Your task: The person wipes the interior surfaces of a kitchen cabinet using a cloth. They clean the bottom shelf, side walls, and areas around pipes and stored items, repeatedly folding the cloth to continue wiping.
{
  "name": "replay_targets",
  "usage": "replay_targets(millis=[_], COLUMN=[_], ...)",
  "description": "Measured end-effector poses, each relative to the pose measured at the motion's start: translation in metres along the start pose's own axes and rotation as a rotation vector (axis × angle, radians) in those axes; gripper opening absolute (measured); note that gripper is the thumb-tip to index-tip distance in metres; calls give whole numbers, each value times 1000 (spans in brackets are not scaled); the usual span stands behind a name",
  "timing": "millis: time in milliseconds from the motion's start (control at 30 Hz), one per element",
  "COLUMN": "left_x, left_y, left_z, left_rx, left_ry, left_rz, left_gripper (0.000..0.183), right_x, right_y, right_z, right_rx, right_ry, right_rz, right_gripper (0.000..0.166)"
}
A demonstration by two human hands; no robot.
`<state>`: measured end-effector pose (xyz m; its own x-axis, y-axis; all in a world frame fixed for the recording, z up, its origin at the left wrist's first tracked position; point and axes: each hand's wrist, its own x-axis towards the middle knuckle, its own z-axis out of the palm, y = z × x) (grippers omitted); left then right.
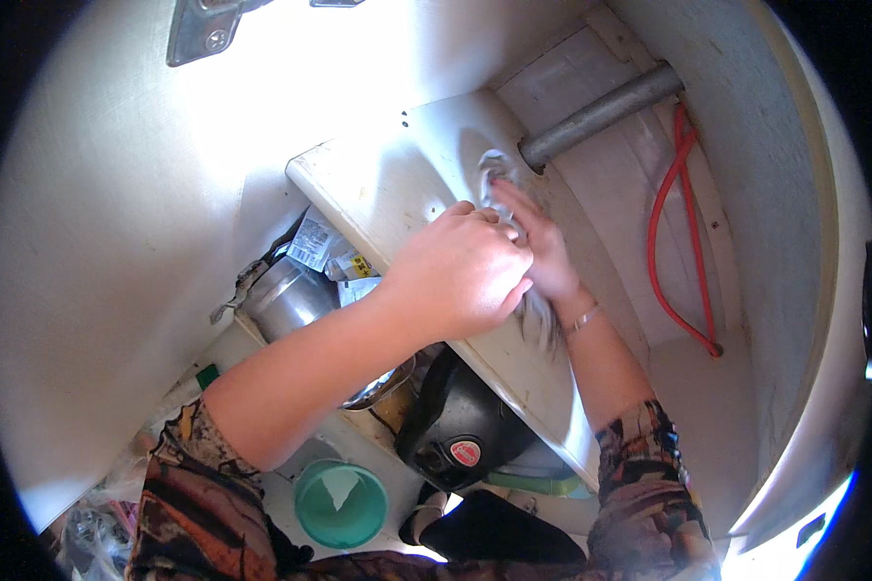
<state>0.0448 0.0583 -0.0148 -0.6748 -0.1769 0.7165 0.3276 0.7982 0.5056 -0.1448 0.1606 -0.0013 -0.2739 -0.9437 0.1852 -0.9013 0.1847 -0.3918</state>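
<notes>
Inside a white cabinet, my two hands are close together over a white shelf board [378, 196]. My left hand [469, 272] has its fingers curled inward around part of a grey-white cloth [538, 319], which hangs down below it. Just beyond it, slightly blurred, my right hand [541, 243] lies with extended fingers on the upper part of the same cloth, against the board. A thin bracelet [585, 318] circles the right wrist.
A grey pipe [603, 112] and a looped red hose [654, 240] are at the right. Below the shelf are a steel pot [287, 290], small packets [312, 240] and a black plastic-looking appliance [465, 428]. A green bucket [341, 526] stands on the floor. A metal hinge [196, 33] is at the top.
</notes>
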Motion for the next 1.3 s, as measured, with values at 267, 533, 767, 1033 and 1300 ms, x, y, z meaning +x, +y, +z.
replay_targets(millis=[267, 533, 767, 1033, 1300], left_x=[-1, -15, -22, -18, -22], left_y=[-5, -42, -43, -35, -44], left_z=[-17, -47, -47, -51, -43], left_rx=[-57, 154, 111, 117, 78], left_ry=[134, 231, 183, 113, 178], left_rz=[44, -20, -58, -76, -5], left_gripper=[19, 15, 13, 10, 17], right_x=[77, 147, 99, 148, 219], right_y=[34, 24, 11, 76, 100], right_z=[-2, 2, 14, -4, -64], right_rx=[-363, -146, -298, 184, 49], right_ry=[-28, 328, -61, 203, 787], right_rz=[242, 366, 158, 604, 328], right_gripper=[43, 78, 86, 42, 41])
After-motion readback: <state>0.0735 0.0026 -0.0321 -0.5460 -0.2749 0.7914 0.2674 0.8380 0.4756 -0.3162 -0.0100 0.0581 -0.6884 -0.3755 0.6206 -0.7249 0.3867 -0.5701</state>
